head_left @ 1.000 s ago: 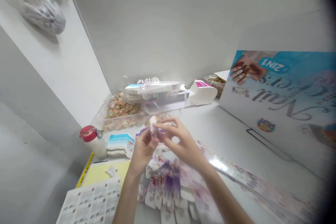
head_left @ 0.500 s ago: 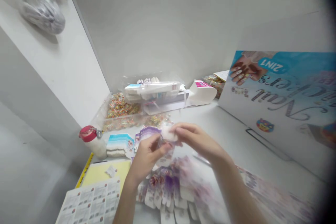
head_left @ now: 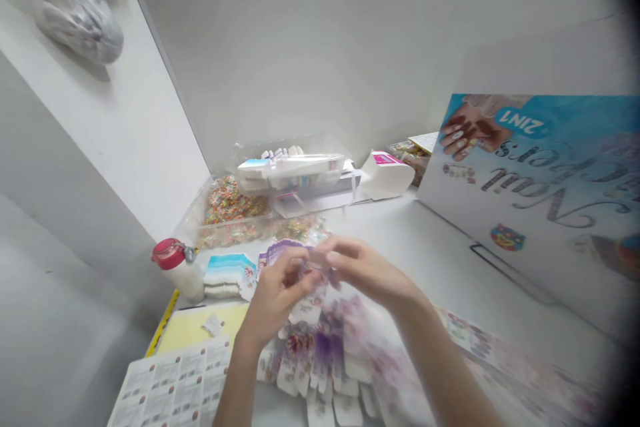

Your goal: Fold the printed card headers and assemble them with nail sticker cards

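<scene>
My left hand (head_left: 277, 290) pinches a small white and purple printed carton (head_left: 309, 310) between thumb and fingers. My right hand (head_left: 367, 270) meets it from the right, its curled fingertips closed on the carton's upper end. The fingers hide most of that end. Beneath both hands lies a pile of flat purple and white cartons (head_left: 323, 353), several fanned over each other, the right part blurred. Just behind the left hand stands a row of purple cartons (head_left: 283, 250). To its left is a stack of blue and white cartons (head_left: 227, 273).
A red-lidded bottle (head_left: 180, 270) stands at the left, near a label sheet (head_left: 175, 383) on yellow backing (head_left: 200, 330). Behind are bags of colourful bits (head_left: 235, 200) and a clear plastic bag of cartons (head_left: 300, 170). A large printed box (head_left: 530, 213) stands right; printed strips (head_left: 480, 337) lie before it.
The white part between my fingers has dropped from view behind my right fingertips. My right fingers have closed in toward the left hand, while the table things stay put.
</scene>
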Available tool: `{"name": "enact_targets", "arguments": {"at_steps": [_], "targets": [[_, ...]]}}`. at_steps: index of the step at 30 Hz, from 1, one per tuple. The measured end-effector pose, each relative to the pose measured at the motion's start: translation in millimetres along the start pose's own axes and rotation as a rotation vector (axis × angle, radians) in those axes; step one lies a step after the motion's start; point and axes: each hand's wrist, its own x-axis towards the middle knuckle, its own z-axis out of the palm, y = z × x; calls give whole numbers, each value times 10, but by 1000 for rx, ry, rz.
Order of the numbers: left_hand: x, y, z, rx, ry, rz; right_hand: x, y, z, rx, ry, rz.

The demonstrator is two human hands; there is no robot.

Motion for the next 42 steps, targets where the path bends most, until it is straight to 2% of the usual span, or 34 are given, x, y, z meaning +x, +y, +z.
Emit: {"name": "enact_targets", "arguments": {"at_steps": [5,12,18,24,26,28,31,34,36,39,42], "targets": [[5,-47,19,8,7,37,-36,-72,38,-135,95,-20],[-9,-56,61,-124,-6,54,-87,-186,140,-155,165,-38],[-22,-79,61,-23,24,92,-122,-213,106,-283,116,-92],[0,-85,25,51,92,85,-165,-260,-9,-351,-35,-46],[13,-57,20,81,93,29,-100,-174,-84,-357,-42,-12],[23,-34,25,137,39,-58,22,18,-182,-445,25,41],[34,-51,62,284,-125,-166,237,461,-327,-817,174,115],[46,-140,129,419,-278,-156,362,896,-403,-965,243,160],[58,-206,170,467,-344,-128,378,1084,-408,-1026,255,187],[73,-264,184,441,-389,-113,355,1176,-398,-1095,247,221],[89,-288,129,430,-302,-118,334,1105,-416,-1115,260,227]]}}
